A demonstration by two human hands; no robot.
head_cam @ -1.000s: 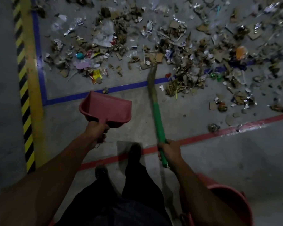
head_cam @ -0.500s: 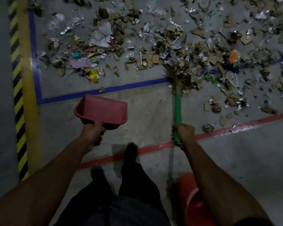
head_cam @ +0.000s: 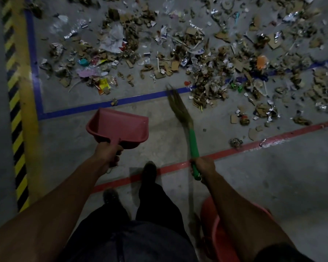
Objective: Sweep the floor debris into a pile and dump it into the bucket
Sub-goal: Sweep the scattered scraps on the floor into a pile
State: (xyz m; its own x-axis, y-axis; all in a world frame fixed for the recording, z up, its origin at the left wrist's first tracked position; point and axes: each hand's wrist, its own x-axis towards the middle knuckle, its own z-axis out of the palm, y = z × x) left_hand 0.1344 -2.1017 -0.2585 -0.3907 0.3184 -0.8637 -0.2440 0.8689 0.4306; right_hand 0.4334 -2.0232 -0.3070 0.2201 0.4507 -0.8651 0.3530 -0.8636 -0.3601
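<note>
Pink dustpan [head_cam: 119, 127] is hanging off the floor in the left hand [head_cam: 108, 154], gripped by its handle and kept ready for scooping. Right hand [head_cam: 204, 165] is clenching the green broom [head_cam: 187, 127], bristles reaching toward the debris [head_cam: 206, 76], which is lying scattered, not yet piled. Bucket [head_cam: 222, 241] is waiting beside the right leg (handy for dumping, I judge). No writing is legible.

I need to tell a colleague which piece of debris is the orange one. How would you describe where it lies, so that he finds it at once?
Start at the blue floor line that runs rightward past the broom. Follow it to the far right, where the debris covers it. The orange piece lies just above the line there, the only bright orange thing among brown cardboard scraps.
</note>
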